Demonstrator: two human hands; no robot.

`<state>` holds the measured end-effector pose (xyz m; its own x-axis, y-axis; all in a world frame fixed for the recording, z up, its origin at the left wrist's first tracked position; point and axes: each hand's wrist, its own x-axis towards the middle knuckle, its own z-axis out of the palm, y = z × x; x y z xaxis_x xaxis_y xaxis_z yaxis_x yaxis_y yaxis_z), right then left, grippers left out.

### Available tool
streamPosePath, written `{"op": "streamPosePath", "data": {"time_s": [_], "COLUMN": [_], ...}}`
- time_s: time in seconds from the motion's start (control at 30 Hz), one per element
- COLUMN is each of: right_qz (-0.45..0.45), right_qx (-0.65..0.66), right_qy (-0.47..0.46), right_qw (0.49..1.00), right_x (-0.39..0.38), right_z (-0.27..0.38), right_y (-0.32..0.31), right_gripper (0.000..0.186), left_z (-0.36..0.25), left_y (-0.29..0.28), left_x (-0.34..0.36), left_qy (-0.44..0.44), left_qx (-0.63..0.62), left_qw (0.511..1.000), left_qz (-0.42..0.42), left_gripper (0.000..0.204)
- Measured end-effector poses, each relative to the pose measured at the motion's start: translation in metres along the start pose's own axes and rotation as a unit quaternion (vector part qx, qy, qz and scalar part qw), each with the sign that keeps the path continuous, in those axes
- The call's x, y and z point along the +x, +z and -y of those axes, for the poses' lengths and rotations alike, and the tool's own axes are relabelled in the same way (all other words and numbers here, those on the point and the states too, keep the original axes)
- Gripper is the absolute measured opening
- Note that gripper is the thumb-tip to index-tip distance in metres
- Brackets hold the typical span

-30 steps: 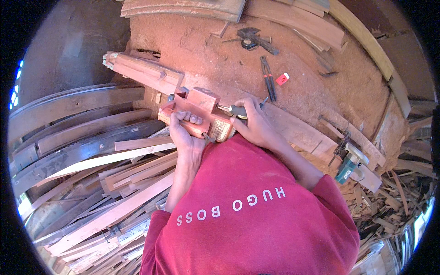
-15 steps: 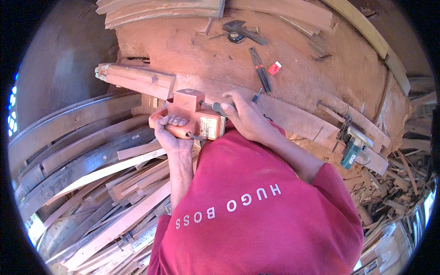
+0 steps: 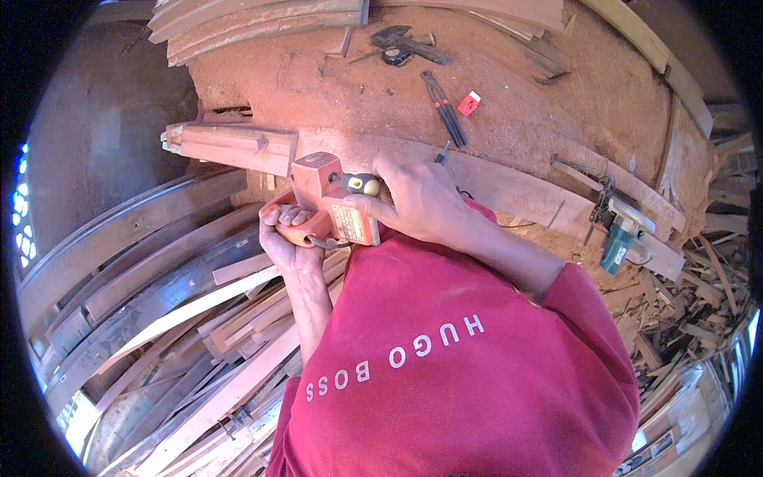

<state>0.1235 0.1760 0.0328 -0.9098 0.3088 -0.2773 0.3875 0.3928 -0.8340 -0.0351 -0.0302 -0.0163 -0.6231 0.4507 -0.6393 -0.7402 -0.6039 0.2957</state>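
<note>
An orange power tool with a pale label (image 3: 322, 179), possibly an electric planer, is held up over the front edge of the bench. My left hand (image 3: 284, 238) has its fingers wrapped round the tool's handle. My right hand (image 3: 421, 207) grips a screwdriver's black-and-yellow handle (image 3: 362, 185), pressed close against the tool's side at a dark opening; the screwdriver's tip is hidden. A cord hangs below the tool. Just behind my right hand a slim dark tool (image 3: 442, 154) lies on a long board (image 3: 517, 187).
The sawdust-covered bench (image 3: 524, 119) holds pincers (image 3: 445, 107), a small red item (image 3: 469, 103), a hatchet-like tool (image 3: 429, 49), a tape measure (image 3: 395, 56), clamps (image 3: 604, 187) and a teal power tool (image 3: 616, 246). Timber (image 3: 135, 230) is stacked left; offcuts (image 3: 691, 310) are heaped right.
The orange tool and my hands have shifted left in the view. My right hand has moved further over the screwdriver, whose handle now shows end-on. The background has shifted slightly too.
</note>
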Motion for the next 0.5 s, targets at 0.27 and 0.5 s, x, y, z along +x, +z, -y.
{"op": "streamPosePath", "data": {"time_s": [0.27, 0.5], "right_qz": [-0.183, -0.080], "right_qx": [0.072, 0.160], "right_qy": [-0.140, -0.146], "right_qw": [0.970, 0.973], "right_x": [0.006, -0.008], "right_z": [-0.015, -0.010], "right_y": [0.021, 0.015], "right_gripper": [0.048, 0.040], "left_z": [0.003, -0.002], "left_y": [0.012, 0.007], "left_x": [-0.001, -0.004], "left_qy": [0.007, -0.059], "left_qx": [0.016, -0.065], "left_qw": [0.999, 0.996], "left_qz": [-0.027, 0.014], "left_gripper": [0.013, 0.007]}}
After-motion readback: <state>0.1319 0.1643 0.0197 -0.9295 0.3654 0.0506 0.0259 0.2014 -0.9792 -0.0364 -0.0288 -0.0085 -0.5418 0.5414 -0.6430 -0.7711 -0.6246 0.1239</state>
